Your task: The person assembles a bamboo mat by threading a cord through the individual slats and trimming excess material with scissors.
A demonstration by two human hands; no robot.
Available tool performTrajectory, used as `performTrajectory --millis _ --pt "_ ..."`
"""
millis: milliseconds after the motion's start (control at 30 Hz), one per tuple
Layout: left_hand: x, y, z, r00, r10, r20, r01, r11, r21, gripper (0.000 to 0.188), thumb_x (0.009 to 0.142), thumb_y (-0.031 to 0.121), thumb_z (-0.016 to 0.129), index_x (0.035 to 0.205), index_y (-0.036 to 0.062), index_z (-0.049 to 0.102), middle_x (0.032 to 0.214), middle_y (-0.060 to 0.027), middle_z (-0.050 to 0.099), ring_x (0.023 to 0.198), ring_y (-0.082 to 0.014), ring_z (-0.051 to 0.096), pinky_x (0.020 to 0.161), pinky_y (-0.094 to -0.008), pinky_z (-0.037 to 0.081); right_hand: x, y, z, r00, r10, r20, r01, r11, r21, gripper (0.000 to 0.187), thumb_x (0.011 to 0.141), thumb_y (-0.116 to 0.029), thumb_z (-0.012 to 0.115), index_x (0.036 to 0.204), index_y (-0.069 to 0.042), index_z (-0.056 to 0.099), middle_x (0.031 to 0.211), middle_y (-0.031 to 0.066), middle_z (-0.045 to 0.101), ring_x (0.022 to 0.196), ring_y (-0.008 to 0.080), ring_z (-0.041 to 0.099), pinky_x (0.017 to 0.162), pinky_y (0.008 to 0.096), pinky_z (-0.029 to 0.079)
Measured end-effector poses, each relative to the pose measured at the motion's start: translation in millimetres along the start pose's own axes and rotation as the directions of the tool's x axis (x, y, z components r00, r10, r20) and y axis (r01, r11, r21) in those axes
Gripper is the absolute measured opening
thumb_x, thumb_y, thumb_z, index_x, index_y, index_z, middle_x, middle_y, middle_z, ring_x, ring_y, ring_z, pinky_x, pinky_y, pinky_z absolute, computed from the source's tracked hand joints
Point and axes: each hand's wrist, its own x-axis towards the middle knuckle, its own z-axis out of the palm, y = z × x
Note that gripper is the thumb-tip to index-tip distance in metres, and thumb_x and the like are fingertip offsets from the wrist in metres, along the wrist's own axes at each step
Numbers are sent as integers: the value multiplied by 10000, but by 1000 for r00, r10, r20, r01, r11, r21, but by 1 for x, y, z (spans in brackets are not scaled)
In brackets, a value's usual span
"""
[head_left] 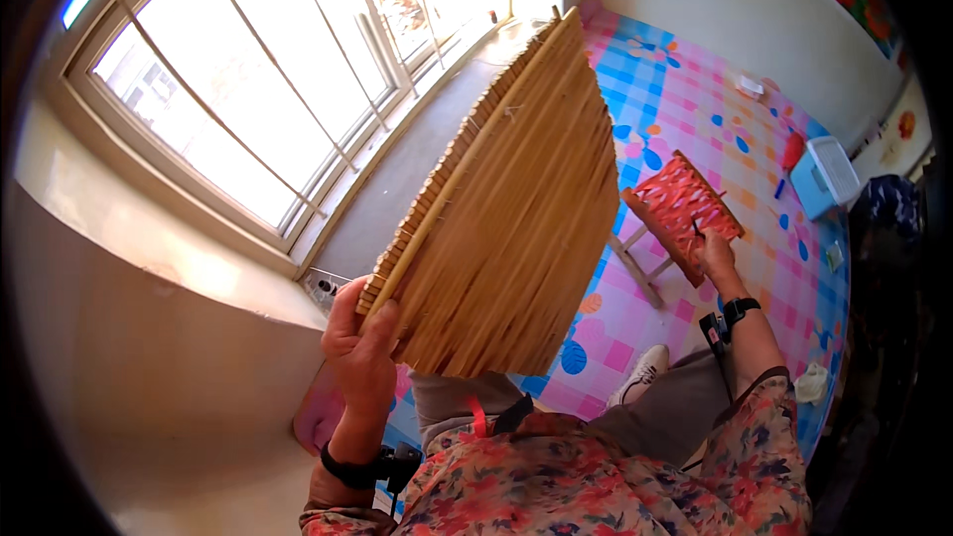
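My left hand (367, 342) grips the lower left corner of a large tan panel of thin stalks (506, 199) laid side by side. The thumb lies on the near face. A thicker rod runs along the panel's left border, and small knots of thread show beside it. The panel stands tilted up in front of me. To the right, my right hand (717, 256) is closed at the near right side of a small stool (680, 203) with a red patterned seat and wooden legs. Part of its grip is hidden by the hand itself.
A barred window (238, 79) and its grey sill (382, 203) are on the left. A pink and blue checked floor covering (675, 99) spreads ahead. At the right stand a blue bin with a white lid (824, 179) and dark items. A crumpled white bag (811, 384) lies nearer.
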Motion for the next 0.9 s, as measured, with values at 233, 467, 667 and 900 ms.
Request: performTrajectory --millis 233,467,667,900 --pt "-11 -17 11 971 -233 -51 231 972 -42 278 908 70 614 1164 -24 560 1011 -16 609 903 -71 555 821 -219 450 25 17 51 996 53 67 -44 991 -124 215 847 -95 606 1044 -22 560 947 225 643 944 398 626 774 491 496" --pt "-14 -44 23 936 -339 -92 337 941 -45 312 907 65 619 1191 -37 540 1009 -29 626 881 -74 572 813 -216 459 23 22 70 995 21 96 -6 987 -158 200 929 -163 522 1046 -3 549 959 243 634 930 410 622 771 489 498" --pt "-18 -52 26 920 -390 -47 390 921 2 325 895 58 632 1190 -37 536 1019 -34 627 917 -74 574 833 -227 455 28 16 54 999 13 51 2 956 -293 250 913 -203 562 1044 10 561 936 252 645 896 413 631 757 482 504" --pt "-24 -58 27 931 -366 -1 366 930 -23 325 886 51 640 1183 -30 537 1016 -21 612 902 -74 565 828 -227 452 20 -82 2 962 -273 -7 255 891 376 121 851 -132 621 923 -42 659 853 173 653 844 349 647 749 400 510"
